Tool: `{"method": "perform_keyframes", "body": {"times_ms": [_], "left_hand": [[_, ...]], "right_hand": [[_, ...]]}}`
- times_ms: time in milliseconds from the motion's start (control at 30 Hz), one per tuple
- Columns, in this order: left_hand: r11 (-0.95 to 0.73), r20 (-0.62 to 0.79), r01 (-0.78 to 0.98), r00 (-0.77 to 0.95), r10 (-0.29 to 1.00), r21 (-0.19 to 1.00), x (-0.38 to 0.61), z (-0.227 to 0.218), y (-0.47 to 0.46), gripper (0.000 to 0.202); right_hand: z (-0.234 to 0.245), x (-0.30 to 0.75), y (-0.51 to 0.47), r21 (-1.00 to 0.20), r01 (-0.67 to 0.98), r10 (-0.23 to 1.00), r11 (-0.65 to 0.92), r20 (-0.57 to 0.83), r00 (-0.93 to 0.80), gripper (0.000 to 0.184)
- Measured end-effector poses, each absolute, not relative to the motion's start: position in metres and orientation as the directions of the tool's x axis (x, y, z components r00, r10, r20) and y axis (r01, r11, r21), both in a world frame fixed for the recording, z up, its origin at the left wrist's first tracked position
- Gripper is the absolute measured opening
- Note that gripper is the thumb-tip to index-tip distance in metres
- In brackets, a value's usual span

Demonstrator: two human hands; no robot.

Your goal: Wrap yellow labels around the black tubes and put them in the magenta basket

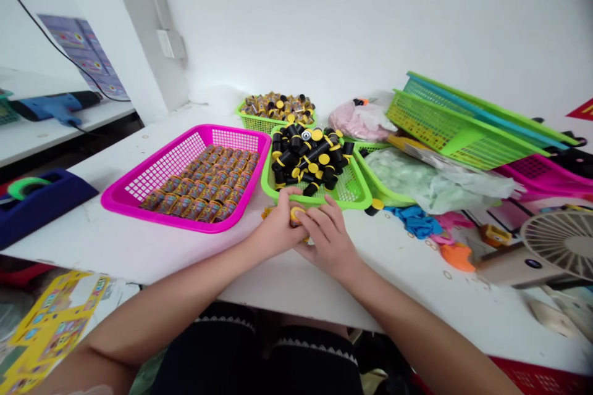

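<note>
Over the front edge of the green basket [319,202], my two hands meet around a small cylinder with a yellow end [297,215]. My left hand [279,229] has its fingers closed about it, and my right hand [328,237] pinches it from the other side. Fingers hide most of its body. Loose black cylinders with yellow caps [309,157] fill the green basket just beyond. To the left, a magenta basket [185,222] holds neat rows of cylinders wrapped in printed labels [210,188].
Behind stands another green basket [252,122] heaped with labelled pieces. At right are stacked baskets [463,129], plastic bags [417,176], a blue crumpled item [417,221] and a small fan [563,244]. A blue tape dispenser [50,207] sits left; one black cylinder [374,207] lies beside the basket.
</note>
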State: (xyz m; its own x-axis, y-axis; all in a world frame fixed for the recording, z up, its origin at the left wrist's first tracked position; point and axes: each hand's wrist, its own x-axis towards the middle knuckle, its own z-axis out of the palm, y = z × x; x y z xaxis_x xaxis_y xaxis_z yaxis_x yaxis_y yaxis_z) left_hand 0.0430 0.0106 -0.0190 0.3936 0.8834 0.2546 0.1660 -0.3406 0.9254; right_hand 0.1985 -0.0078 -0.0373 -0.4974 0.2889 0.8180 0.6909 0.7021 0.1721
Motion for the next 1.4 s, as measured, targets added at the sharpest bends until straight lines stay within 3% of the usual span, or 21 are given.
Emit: {"method": "perform_keyframes", "body": {"times_ms": [67, 133, 167, 233, 267, 300, 333, 533, 667, 767, 867, 933, 1000, 1067, 1100, 1167, 1233, 1333, 1400], "left_hand": [[-0.396, 0.284, 0.254, 0.383, 0.879, 0.883, 0.028, -0.005, 0.005, 0.042], [-0.445, 0.328, 0.368, 0.339, 0.882, 0.816, 0.003, 0.014, 0.001, 0.037], [-0.461, 0.347, 0.427, 0.320, 0.882, 0.778, -0.012, 0.024, 0.002, 0.037], [-0.474, 0.386, 0.543, 0.276, 0.880, 0.693, -0.044, 0.044, 0.012, 0.035], [-0.471, 0.405, 0.602, 0.254, 0.879, 0.644, -0.059, 0.054, 0.022, 0.033], [-0.444, 0.404, 0.663, 0.226, 0.886, 0.603, -0.073, 0.061, 0.036, 0.033], [-0.393, 0.377, 0.725, 0.197, 0.905, 0.566, -0.085, 0.067, 0.051, 0.032], [-0.096, 0.014, 0.970, 0.096, 0.995, 0.223, -0.113, 0.067, 0.124, 0.039], [-0.071, -0.094, 0.986, 0.086, 0.992, 0.154, -0.118, 0.056, 0.136, 0.032], [-0.076, -0.147, 0.991, 0.092, 0.985, 0.107, -0.121, 0.054, 0.133, 0.027], [-0.043, -0.046, 0.998, 0.045, 0.998, 0.053, -0.111, 0.055, 0.112, 0.045], [-0.151, 0.154, 0.988, 0.144, 0.977, 0.037, -0.090, 0.050, 0.085, 0.049], [-0.524, 0.346, 0.852, 0.488, 0.801, 0.012, -0.058, 0.033, 0.052, 0.040], [-0.856, 0.274, 0.516, 0.817, 0.507, 0.044, -0.022, 0.006, 0.020, 0.037], [-0.890, 0.235, 0.449, 0.860, 0.453, 0.074, -0.005, -0.010, 0.006, 0.035], [-0.842, 0.213, 0.536, 0.818, 0.535, 0.058, 0.021, -0.041, -0.016, 0.041], [-0.780, 0.172, 0.625, 0.766, 0.619, 0.024, 0.033, -0.065, -0.034, 0.055], [-0.789, 0.188, 0.610, 0.786, 0.589, -0.072, 0.028, -0.081, -0.066, 0.064], [-0.799, 0.248, 0.572, 0.814, 0.525, -0.185, 0.015, -0.081, -0.092, 0.056]], "right_hand": [[-0.027, 0.202, -0.005, 0.044, 0.667, 0.362, 0.744, 0.812, -0.458, 0.065], [-0.011, 0.209, 0.007, -0.157, 0.628, 0.511, 0.763, 0.741, -0.436, 0.069], [-0.002, 0.213, 0.018, -0.272, 0.622, 0.612, 0.734, 0.661, -0.434, 0.072], [0.014, 0.220, 0.048, -0.455, 0.720, 0.844, 0.523, 0.395, -0.363, 0.051], [0.019, 0.222, 0.066, -0.449, 0.830, 0.944, 0.330, 0.183, -0.276, 0.051], [0.022, 0.222, 0.084, -0.348, 0.927, 0.988, 0.139, -0.009, -0.152, 0.051], [0.023, 0.221, 0.101, -0.289, 0.956, 0.994, 0.055, -0.079, -0.081, 0.050], [0.002, 0.194, 0.141, -0.156, 0.981, 0.986, -0.118, -0.132, 0.097, 0.071], [0.002, 0.199, 0.134, -0.167, 0.981, 0.988, -0.096, -0.138, 0.073, 0.086], [0.013, 0.215, 0.124, -0.244, 0.970, 0.994, 0.000, -0.107, -0.026, 0.067], [0.019, 0.232, 0.106, -0.351, 0.932, 0.996, 0.091, 0.029, -0.087, 0.034], [0.014, 0.241, 0.090, -0.487, 0.848, 0.948, 0.210, 0.313, -0.055, 0.030], [0.001, 0.247, 0.074, -0.542, 0.711, 0.762, 0.448, 0.647, 0.013, 0.026], [-0.014, 0.252, 0.060, -0.427, 0.656, 0.516, 0.623, 0.854, 0.066, 0.020], [-0.021, 0.253, 0.054, -0.344, 0.663, 0.417, 0.665, 0.907, 0.052, 0.018], [-0.031, 0.255, 0.045, -0.186, 0.683, 0.291, 0.706, 0.956, -0.041, 0.021], [-0.036, 0.257, 0.041, -0.089, 0.668, 0.254, 0.739, 0.955, -0.154, 0.027], [-0.036, 0.257, 0.041, -0.082, 0.639, 0.257, 0.765, 0.948, -0.186, 0.032], [-0.035, 0.256, 0.042, -0.099, 0.625, 0.263, 0.774, 0.949, -0.175, 0.032]]}}
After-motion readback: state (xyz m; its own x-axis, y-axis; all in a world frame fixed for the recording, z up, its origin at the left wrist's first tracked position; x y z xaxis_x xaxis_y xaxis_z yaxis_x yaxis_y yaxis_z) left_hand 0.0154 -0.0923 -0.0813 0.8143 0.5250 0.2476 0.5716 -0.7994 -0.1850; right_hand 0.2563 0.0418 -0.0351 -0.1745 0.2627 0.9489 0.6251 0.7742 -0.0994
